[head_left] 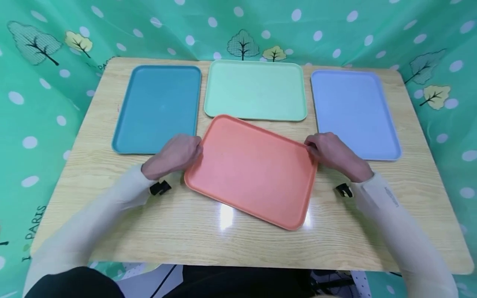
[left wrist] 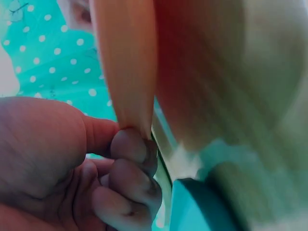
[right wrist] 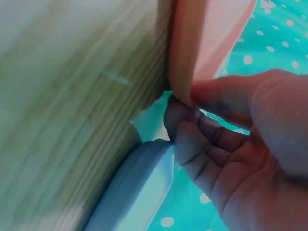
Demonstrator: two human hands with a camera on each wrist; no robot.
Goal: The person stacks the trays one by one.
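A coral-pink rectangular tray (head_left: pixel 253 174) is turned askew over the middle of the table, its lower right corner nearest the person. At its left edge my left hand (head_left: pixel 179 153) pinches the rim; the left wrist view shows thumb and curled fingers (left wrist: pixel 130 144) on it. My right hand (head_left: pixel 331 151) grips the right edge near the upper corner, thumb and fingers around the rim in the right wrist view. A blue-teal tray (head_left: pixel 158 107) lies close to the left hand, and a periwinkle tray (head_left: pixel 354 111) lies close to the right hand.
A mint-green tray (head_left: pixel 255 89) lies behind the pink one at the back centre. All of them are on a wood-grain table (head_left: pixel 201 244). Green dotted cloth (head_left: pixel 149 29) surrounds the back and sides. Dark straps with small devices are at both wrists.
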